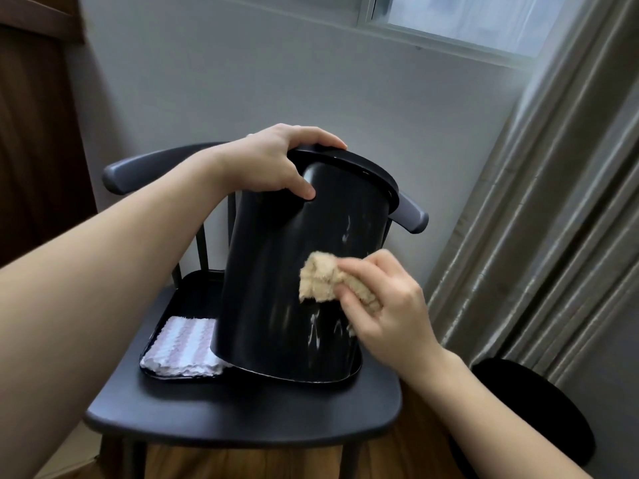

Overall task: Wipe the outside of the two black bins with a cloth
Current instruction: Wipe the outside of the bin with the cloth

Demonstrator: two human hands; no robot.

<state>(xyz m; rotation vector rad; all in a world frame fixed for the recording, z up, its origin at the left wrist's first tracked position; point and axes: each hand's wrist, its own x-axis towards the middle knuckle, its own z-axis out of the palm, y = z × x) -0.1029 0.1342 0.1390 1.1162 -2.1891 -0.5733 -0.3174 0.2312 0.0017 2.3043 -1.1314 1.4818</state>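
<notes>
Dark chair (pixel 242 420) against pale wall (pixel 276 81). Black tray (pixel 179 299) on seat; folded pink-and-white striped towel (pixel 183 347) in tray's front-left corner. Grey curtain (pixel 553 202) right, window (pixel 466 19) above, wooden floor (pixel 276 461) below.

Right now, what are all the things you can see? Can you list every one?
black bin: 1, black with white smears, tilted on the tray on the chair
second black bin: 1, black, on the floor right of the chair, partly hidden by the right arm
beige cloth: 1, beige, bunched against the tilted bin's side
striped cloth: 1, white and pink, folded in the tray's left part
tray: 1, black, on the chair seat
chair: 1, dark grey, by the wall
curtain: 1, grey, at right
window: 1, top of view
left hand: 1, grips the tilted bin's rim
right hand: 1, holds the beige cloth
</notes>
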